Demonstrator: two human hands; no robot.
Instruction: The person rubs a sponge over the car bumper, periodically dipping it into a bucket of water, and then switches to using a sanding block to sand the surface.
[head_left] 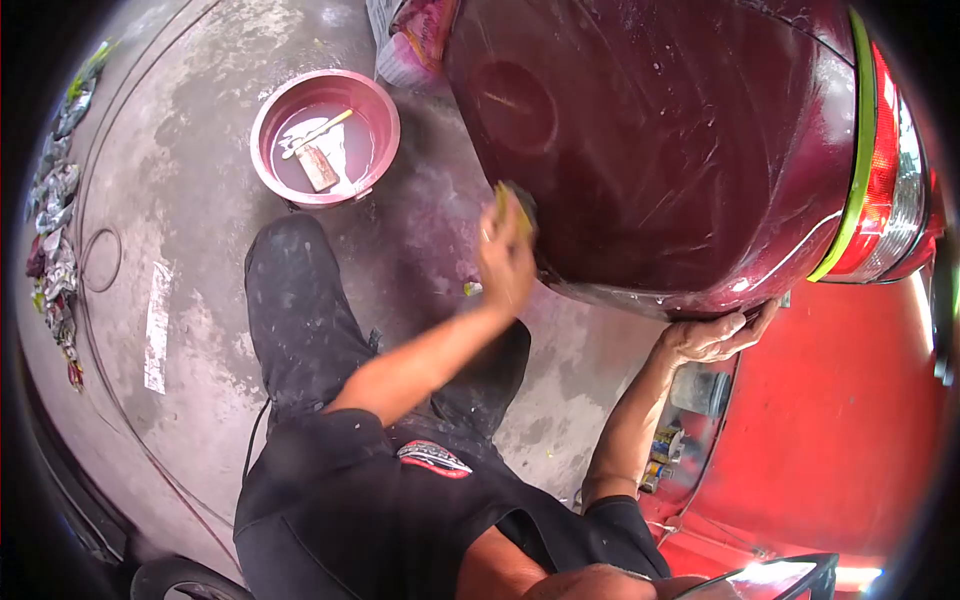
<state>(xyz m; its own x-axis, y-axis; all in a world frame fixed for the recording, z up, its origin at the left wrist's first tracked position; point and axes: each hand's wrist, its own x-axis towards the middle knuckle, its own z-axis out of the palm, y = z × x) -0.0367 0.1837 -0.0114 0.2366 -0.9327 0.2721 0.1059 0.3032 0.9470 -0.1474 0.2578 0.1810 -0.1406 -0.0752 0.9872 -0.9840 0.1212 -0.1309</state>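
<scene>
A dark maroon car body panel [650, 150] with a wet-looking, streaked surface fills the upper right. My left hand [505, 265] is closed around a yellow sanding pad [514, 208] with a dark face, held against the panel's left edge. The hand is slightly blurred, and part of the pad is hidden by the fingers. Against the panel's lower edge rests my right hand [715, 338], its fingers stretched out along the rim. Green masking tape [852, 170] runs down the panel beside a red and clear tail light [885, 180].
On the wet concrete floor [200, 250] stands a pink basin [262, 150] with cloudy liquid, a stick and a small block. A hose [100, 375] and crumpled rubbish [55, 270] lie at left. Cans [660, 460] stand near the red surface [830, 400] at right.
</scene>
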